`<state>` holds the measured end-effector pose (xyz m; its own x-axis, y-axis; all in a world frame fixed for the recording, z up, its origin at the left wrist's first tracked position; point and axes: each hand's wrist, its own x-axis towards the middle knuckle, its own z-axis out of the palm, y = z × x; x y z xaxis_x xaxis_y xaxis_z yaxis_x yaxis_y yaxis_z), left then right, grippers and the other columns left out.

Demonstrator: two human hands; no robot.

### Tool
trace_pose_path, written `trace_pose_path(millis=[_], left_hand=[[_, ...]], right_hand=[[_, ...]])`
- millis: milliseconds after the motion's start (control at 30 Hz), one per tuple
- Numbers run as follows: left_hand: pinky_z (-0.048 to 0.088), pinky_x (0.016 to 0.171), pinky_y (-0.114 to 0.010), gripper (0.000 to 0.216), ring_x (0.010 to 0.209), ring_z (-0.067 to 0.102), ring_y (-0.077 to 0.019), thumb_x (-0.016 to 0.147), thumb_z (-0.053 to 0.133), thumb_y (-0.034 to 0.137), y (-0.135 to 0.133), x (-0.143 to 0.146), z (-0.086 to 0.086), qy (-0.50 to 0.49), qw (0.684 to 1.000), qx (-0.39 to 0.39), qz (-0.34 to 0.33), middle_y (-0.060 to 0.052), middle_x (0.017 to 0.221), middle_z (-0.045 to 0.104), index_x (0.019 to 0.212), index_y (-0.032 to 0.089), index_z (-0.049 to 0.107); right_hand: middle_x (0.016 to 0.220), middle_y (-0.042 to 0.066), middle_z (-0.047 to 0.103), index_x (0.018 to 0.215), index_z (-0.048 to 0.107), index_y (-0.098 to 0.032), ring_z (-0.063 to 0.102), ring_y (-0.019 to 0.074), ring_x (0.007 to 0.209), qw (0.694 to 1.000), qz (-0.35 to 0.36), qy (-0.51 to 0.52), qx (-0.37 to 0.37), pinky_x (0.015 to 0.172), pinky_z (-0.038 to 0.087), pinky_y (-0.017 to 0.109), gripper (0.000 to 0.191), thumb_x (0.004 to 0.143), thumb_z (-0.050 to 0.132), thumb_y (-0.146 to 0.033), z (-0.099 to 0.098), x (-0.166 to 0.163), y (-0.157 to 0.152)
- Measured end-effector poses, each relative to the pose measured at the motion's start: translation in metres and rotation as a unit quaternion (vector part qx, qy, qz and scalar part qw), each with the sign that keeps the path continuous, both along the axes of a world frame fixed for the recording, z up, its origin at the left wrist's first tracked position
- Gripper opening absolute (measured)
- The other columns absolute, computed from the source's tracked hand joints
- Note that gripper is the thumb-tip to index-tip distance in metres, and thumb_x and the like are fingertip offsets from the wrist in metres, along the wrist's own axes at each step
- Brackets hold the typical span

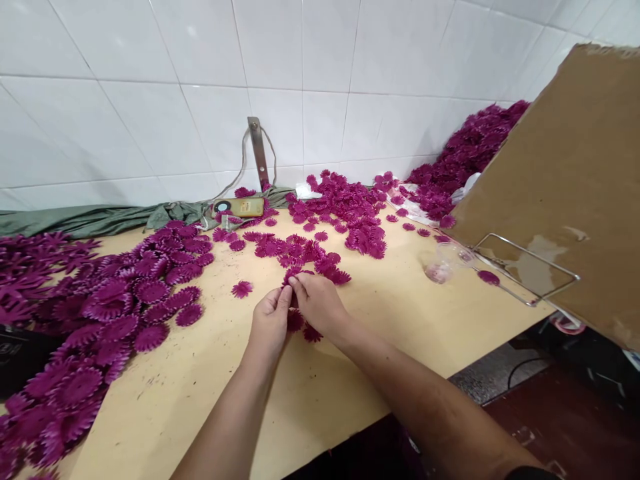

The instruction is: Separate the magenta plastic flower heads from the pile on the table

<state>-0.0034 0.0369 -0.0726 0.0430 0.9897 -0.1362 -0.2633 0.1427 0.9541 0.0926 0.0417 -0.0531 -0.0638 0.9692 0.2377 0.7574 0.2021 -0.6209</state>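
Mid-table (400,373), left hand (269,323) and right hand (321,305) are meeting fingertip to fingertip, both narrowed and pinching a purple flower (289,275) mostly hidden by the fingers; a light hold near its centre is probably sparing the thin rim points. Loose flowers (313,333) are lying just under the hands, easily brushed, while a broad heap (117,327) is crowding the left side and a wire frame (531,268) is jutting in from the right beside cardboard (550,160). Farther off, scattered flowers (300,248) are limiting forward reach, and a phone (245,208) is lying far left.
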Motion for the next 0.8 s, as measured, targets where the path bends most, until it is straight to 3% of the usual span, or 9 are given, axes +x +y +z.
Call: trace_pose_path(millis=[167,300,400,500,567,667,800], left_hand=[[0.036,0.048,-0.023,0.042,0.047,0.047,-0.0103,0.05,0.071,0.052,0.002,0.003,-0.002,0.035,0.999,0.005,0.027,0.005,0.046,0.05,0.064,0.016,0.056],[0.044,0.064,-0.026,0.034,0.067,0.057,-0.0142,0.059,0.068,0.045,-0.002,0.0,0.0,0.06,0.994,0.07,0.051,-0.001,0.066,0.063,0.073,0.016,0.06],[0.044,0.064,-0.025,0.036,0.065,0.057,-0.0134,0.056,0.07,0.046,-0.002,-0.004,0.003,0.053,0.995,0.061,0.065,-0.001,0.067,0.064,0.072,0.015,0.06],[0.042,0.058,-0.023,0.043,0.057,0.053,-0.0106,0.046,0.075,0.046,0.001,-0.004,0.006,0.022,0.997,0.031,0.066,0.001,0.06,0.061,0.072,0.014,0.06],[0.041,0.054,-0.022,0.046,0.054,0.052,-0.0098,0.043,0.076,0.045,0.002,-0.004,0.005,-0.002,0.998,0.014,0.056,0.001,0.059,0.061,0.073,0.014,0.059],[0.039,0.047,-0.021,0.043,0.047,0.049,-0.0091,0.044,0.075,0.046,0.003,-0.004,0.002,-0.023,0.998,-0.01,0.051,0.003,0.052,0.058,0.067,0.015,0.056],[0.026,0.038,-0.019,0.038,0.036,0.034,-0.0046,0.047,0.072,0.045,0.007,-0.006,-0.001,-0.017,0.998,-0.008,0.054,0.008,0.038,0.042,0.052,0.017,0.046]], right_hand=[[0.061,0.003,0.055,0.062,0.051,-0.017,0.048,0.0134,0.057,0.998,-0.046,-0.034,-0.001,0.058,0.033,0.026,0.032,0.09,0.036,-0.024,0.004,-0.007,0.009],[0.062,0.003,0.057,0.071,0.056,-0.016,0.053,0.0124,0.057,0.984,-0.123,0.126,-0.014,0.057,0.04,0.024,0.029,0.088,0.033,-0.016,0.002,0.023,0.04],[0.078,0.005,0.062,0.093,0.059,-0.015,0.058,0.014,0.07,0.976,-0.145,0.163,0.0,0.068,0.047,0.028,0.024,0.084,0.037,-0.01,0.003,0.05,0.056],[0.11,0.009,0.059,0.112,0.056,-0.017,0.054,0.0183,0.103,0.985,-0.081,0.148,0.049,0.093,0.041,0.034,0.043,0.072,0.05,-0.004,0.009,0.055,0.051],[0.116,0.009,0.057,0.112,0.058,-0.017,0.05,0.019,0.111,0.987,0.003,0.156,0.045,0.098,0.037,0.036,0.041,0.072,0.052,-0.007,0.013,0.047,0.039],[0.105,0.008,0.064,0.105,0.062,-0.016,0.058,0.0167,0.097,0.975,0.093,0.2,-0.027,0.087,0.046,0.033,0.027,0.08,0.051,-0.022,0.017,0.029,0.019],[0.1,0.009,0.065,0.107,0.059,-0.013,0.061,0.0157,0.087,0.968,0.114,0.195,-0.105,0.078,0.049,0.031,0.033,0.076,0.058,-0.024,0.014,0.014,0.007]])
